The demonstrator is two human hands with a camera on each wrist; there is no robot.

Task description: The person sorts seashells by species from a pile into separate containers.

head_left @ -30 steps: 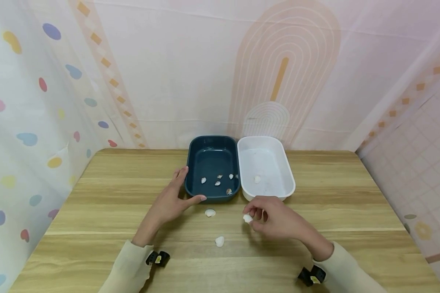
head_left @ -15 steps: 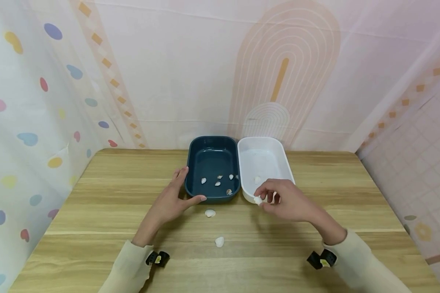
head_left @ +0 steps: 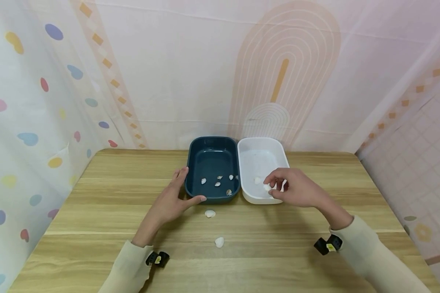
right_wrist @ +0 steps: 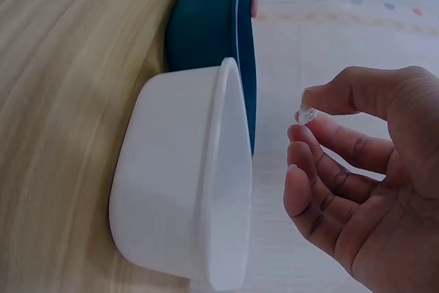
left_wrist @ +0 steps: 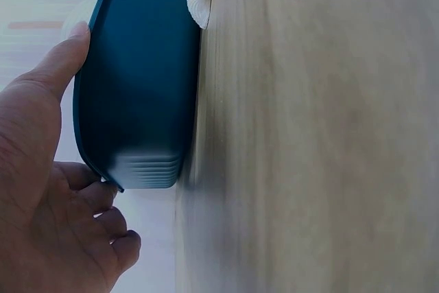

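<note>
The right hand [head_left: 295,192] is pinching a small white shell [head_left: 267,187] at its fingertips, hovering over the white tub [head_left: 261,152]. The left hand [head_left: 170,200] is bracing the blue tub [head_left: 212,156], fingers relaxed against its rim. Best released low, gently.

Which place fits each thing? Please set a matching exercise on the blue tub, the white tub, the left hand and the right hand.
Things:
1. blue tub
2. white tub
3. left hand
4. right hand

Places or states:
A. pinches a small shell over the white tub
B. holds several small shells
C. rests against the blue tub's near left corner
D. holds one white shell

Pairs: 1-B, 2-D, 3-C, 4-A
</note>
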